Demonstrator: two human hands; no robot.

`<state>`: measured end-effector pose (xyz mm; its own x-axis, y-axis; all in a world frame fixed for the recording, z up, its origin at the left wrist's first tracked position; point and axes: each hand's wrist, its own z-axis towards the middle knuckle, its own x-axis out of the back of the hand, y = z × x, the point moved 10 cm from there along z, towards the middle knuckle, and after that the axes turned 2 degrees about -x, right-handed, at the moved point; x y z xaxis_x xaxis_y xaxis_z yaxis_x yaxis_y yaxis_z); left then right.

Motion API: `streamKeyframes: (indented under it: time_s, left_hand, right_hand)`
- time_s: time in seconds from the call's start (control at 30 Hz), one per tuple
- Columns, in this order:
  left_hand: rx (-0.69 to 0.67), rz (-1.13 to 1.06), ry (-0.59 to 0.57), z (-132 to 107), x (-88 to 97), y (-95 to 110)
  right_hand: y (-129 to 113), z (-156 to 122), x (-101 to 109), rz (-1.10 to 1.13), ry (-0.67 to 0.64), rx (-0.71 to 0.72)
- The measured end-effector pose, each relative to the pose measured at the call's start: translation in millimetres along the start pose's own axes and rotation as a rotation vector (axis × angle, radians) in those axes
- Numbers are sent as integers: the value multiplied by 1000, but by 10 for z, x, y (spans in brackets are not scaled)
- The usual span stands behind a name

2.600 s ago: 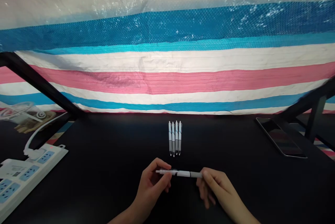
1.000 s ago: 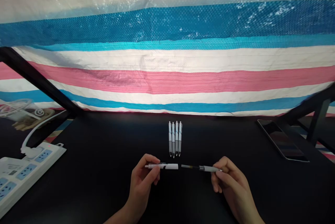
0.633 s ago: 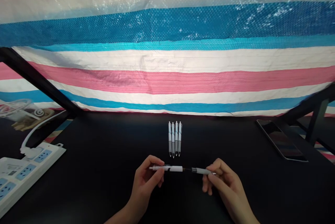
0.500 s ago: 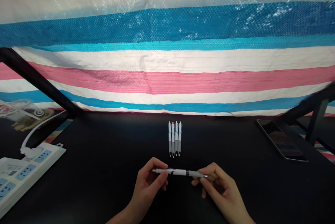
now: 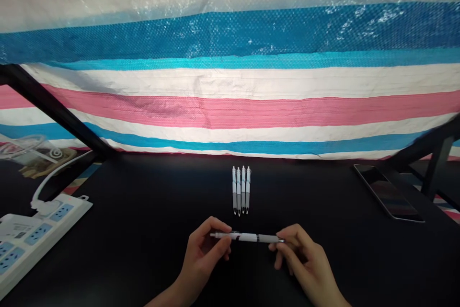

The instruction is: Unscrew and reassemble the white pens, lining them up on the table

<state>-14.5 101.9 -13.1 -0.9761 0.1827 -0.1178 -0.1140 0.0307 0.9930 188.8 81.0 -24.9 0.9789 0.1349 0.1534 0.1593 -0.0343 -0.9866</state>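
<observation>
Black tabletop (image 5: 143,230), slim white pen (image 5: 247,237) level, each end pinched by left hand (image 5: 204,254) and right hand (image 5: 302,259).

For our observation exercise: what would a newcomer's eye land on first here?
The striped tarp in blue, white and pink fills the back. Low in the middle, the left hand and right hand hold a white pen level over the black table, near a row of four pens. A power strip lies far left, a phone at right.
</observation>
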Motion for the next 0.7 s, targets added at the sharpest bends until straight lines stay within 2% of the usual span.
streamKeyframes:
  time_s: [0.07,0.2,0.33,0.47,0.57,0.7]
  left_hand:
    - [-7,-6,4,3,0,5]
    - [-3,-13,7,6,-6,4]
    - [11,-17,12,7,1,-17]
    - [18,-10,7,21,1,-33]
    - [13,8,-17,32,-18,-21]
    - [5,10,-48,31,-46,5]
  right_hand:
    - [-14,5,-35,-44,-49,15]
    - [-42,8,31,-44,15,16]
    - [-61,3,-52,-78,-66,21]
    - [-70,12,-36,-139,-54,25]
    - [-83,6,-113,-177,-132,31]
    - [101,-16,-199,-4,-231,-151]
